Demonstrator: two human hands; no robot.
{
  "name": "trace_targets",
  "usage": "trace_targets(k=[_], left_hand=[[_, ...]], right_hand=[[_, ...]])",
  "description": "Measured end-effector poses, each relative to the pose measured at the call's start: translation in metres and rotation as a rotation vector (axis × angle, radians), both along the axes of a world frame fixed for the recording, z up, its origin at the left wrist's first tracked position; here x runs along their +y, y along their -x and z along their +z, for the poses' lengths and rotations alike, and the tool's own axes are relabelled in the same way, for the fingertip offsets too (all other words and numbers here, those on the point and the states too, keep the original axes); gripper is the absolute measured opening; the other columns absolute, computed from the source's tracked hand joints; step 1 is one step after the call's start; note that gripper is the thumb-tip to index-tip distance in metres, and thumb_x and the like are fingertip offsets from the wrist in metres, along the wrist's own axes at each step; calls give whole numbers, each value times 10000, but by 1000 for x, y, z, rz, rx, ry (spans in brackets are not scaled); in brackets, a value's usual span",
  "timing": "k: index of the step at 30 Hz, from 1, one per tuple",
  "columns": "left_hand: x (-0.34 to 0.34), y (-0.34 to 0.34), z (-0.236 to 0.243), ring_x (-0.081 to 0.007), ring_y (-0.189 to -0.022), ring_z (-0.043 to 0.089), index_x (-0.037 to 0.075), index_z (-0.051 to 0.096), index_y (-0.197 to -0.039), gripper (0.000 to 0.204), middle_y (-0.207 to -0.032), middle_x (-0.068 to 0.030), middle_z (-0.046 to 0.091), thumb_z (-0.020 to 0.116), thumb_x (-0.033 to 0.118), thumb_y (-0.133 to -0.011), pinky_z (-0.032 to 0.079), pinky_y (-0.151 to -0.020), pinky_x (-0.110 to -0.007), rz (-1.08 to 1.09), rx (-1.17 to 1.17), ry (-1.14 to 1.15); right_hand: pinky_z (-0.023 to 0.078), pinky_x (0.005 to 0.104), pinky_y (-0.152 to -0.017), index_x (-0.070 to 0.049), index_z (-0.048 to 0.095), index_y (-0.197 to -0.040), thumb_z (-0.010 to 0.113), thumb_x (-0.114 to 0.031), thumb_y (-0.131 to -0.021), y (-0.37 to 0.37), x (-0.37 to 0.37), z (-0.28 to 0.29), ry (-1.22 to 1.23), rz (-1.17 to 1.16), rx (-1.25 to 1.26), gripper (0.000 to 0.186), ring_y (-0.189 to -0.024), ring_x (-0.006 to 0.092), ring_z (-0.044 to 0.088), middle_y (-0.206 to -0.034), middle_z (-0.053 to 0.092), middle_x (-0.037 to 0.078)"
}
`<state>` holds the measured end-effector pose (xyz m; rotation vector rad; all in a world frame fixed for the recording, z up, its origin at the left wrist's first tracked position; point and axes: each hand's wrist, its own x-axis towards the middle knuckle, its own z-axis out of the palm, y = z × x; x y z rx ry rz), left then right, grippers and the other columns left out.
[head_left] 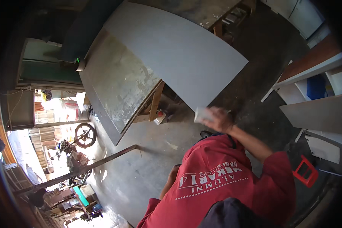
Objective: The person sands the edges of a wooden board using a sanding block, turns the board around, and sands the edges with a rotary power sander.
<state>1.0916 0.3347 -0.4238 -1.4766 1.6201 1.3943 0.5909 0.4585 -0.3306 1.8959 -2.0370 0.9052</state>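
Clasping a pale block (pixel 201 115) — the right grip (pixel 219 120) is held just beside the sheet (pixel 174 45). How the left grip (pixel 173 174) stands cannot be told.

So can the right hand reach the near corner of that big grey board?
Probably yes: the right hand looks close beside the grey board, with only the pale block it seems to hold in between.

At the left, beside a brightly lit opening, is a motorcycle (pixel 85 135) with a black spoked wheel, a long brown bar (pixel 102 160) slanting across the view of it. A green strip (pixel 81 196) lies among clutter below. To the right, a white shelving unit (pixel 290 93) holds something blue (pixel 316 86), with a red plastic frame (pixel 311 180) near a pale panel (pixel 323 149).
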Motion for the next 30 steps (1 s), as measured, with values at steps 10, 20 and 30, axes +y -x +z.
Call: trace_targets(k=[10, 20, 30], left_hand=[[-72, 162, -4, -194, -1020, 686, -9, 583, -1401, 514, -1117, -133, 730, 625, 245, -957, 512, -895, -305, 468, 492, 217], [-42, 267, 23, -246, -1191, 665, 48, 506, -1486, 560, -1307, -133, 686, 589, 303, -995, 506, -959, -376, 566, 553, -35], [55, 378, 65, -240, -1158, 677, 91, 510, -1440, 483, -1292, -124, 672, 565, 287, -1002, 522, -907, -394, 1589, 390, 301]], right_hand=[[494, 452, -1027, -48, 659, -1301, 753, -235, -882, 34, 21, 85, 148, -216, -467, 468, -1206, 378, 602, -1323, 619, 203], [456, 365, -1038, -48, 528, -1459, 725, -289, -925, 326, -70, 114, 447, -480, -1415, 618, -1229, 223, 580, -1346, 617, 97], [488, 473, -1021, -62, 651, -1295, 854, -187, -765, 624, -208, 35, -130, -292, -200, 582, -1189, 411, 595, -1291, 614, 215]])
